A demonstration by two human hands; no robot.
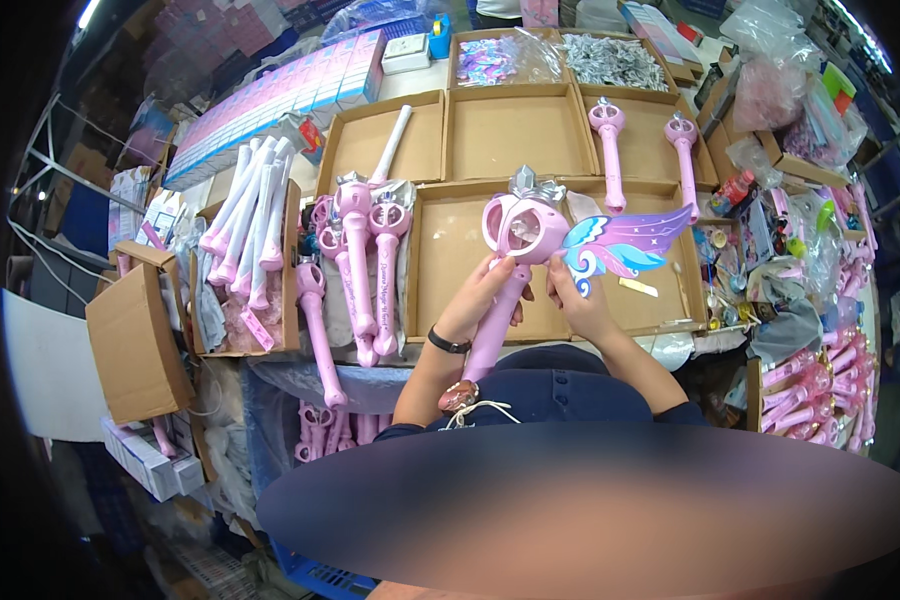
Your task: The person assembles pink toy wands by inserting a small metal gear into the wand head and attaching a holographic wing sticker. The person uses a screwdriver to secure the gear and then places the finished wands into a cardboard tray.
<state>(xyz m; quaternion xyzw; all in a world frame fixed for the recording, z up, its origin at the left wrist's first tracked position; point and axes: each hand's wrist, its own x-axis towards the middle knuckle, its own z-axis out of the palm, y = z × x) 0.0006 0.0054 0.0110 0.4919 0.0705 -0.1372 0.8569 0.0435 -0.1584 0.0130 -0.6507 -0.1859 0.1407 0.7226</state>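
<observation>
In front of my body, my left hand [477,303] is closed round the upper handle of a pink toy wand [494,335]. The wand's round openwork head points away from me, topped by a silver crown-shaped piece [526,182]. My right hand [581,303] pinches the lower inner edge of a purple and blue wing piece [630,240], right beside the wand head. The wing spreads out to the right; whether it is fixed to the head cannot be seen. Some fingers of both hands are hidden behind the wand and wing.
Shallow cardboard trays [515,130] span the table. More pink wands [355,250] lie at left, beside a box of white-and-pink tubes [260,215]. Two wands [610,155] lie at back right. Silver pieces [615,62] fill a far tray. Finished-looking wands [820,385] crowd a box at right.
</observation>
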